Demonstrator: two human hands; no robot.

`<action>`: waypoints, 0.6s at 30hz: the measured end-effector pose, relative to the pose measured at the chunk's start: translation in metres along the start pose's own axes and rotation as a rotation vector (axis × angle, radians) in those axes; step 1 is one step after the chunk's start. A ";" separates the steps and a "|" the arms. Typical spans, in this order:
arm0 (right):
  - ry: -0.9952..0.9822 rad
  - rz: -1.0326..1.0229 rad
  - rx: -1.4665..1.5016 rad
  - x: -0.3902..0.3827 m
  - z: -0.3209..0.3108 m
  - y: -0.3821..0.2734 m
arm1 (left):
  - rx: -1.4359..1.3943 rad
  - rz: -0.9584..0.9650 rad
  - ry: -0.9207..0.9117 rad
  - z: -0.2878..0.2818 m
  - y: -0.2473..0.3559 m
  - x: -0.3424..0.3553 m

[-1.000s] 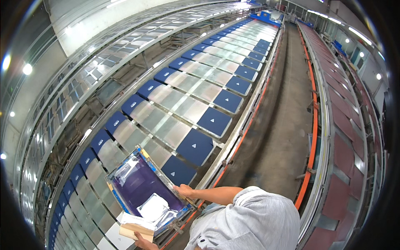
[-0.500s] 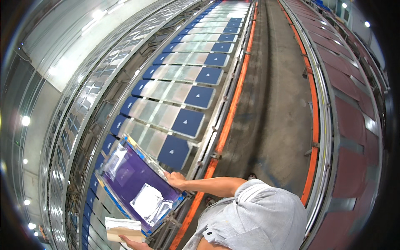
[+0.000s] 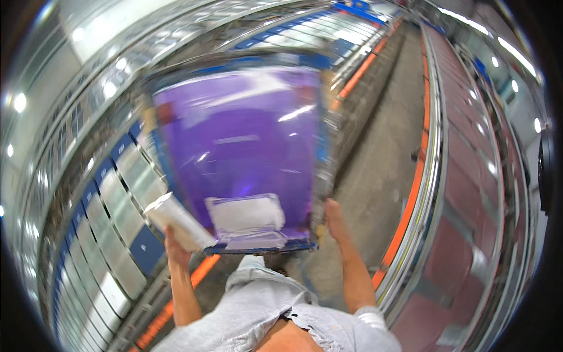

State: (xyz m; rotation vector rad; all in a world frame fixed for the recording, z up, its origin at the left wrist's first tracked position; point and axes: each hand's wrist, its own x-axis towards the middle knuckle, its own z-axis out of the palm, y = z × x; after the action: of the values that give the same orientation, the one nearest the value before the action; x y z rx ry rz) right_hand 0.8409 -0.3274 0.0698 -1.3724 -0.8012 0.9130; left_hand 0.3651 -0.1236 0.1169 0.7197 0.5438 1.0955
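Purple screen [image 3: 246, 158] higher, left of right grip [image 3: 334, 220]

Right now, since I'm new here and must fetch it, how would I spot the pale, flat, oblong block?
Find the large, rectangular, framed purple screen. At its lower left corner, the person's left hand holds the pale, flat, oblong block. Unlike the white, squarish patch on that screen, the block juts out past the screen's left edge.
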 end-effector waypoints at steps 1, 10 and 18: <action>0.139 -0.063 0.174 0.006 -0.073 0.029 | -0.019 -0.040 0.020 0.026 -0.065 0.014; 0.916 -0.381 0.368 0.041 -0.290 -0.050 | 0.077 -0.573 -0.488 0.299 -0.343 0.211; 1.114 -0.295 0.320 0.154 -0.378 -0.066 | 0.199 -0.656 -1.118 0.551 -0.417 0.386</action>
State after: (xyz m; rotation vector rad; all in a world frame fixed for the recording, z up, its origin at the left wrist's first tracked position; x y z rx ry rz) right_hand 1.2517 -0.3589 0.1083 -1.1849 0.0200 -0.0363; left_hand 1.1489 -0.0185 0.1471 1.0882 -0.1036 -0.0586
